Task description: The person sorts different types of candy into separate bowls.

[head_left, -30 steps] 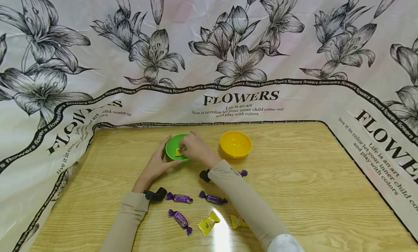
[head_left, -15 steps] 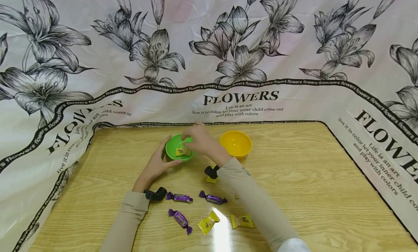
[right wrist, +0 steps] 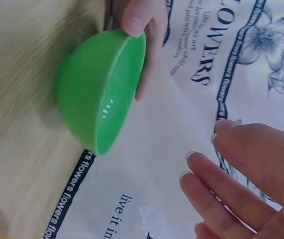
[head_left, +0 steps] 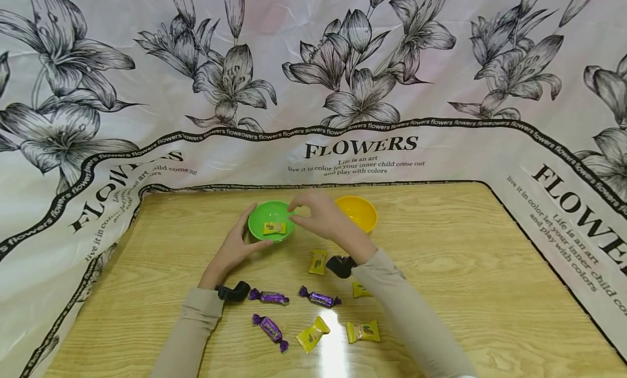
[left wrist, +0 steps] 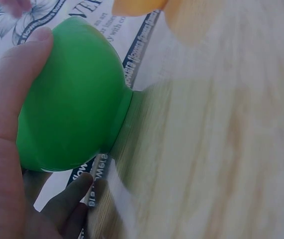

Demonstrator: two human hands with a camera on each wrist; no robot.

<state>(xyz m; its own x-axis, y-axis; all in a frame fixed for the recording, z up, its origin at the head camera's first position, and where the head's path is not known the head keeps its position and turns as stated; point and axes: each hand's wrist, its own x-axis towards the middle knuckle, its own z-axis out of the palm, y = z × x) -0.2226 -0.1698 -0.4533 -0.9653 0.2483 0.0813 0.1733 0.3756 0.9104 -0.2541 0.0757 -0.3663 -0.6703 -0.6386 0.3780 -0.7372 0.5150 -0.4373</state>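
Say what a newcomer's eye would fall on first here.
Probably the bright green bowl, held by the left hand, with one yellow packet inside. Beside it, the right hand, holding nothing, partly hides the orange bowl in the head view. Behind the table, large printed flowers cover a pale cloth.

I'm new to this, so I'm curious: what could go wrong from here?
The left hand grips the green bowl; a careless tug might tip out the yellow candy inside. In the head view, the right hand partly covers the orange bowl and might bump it. The right sleeve also overlaps a second yellow candy; if lowered, it might brush that aside.
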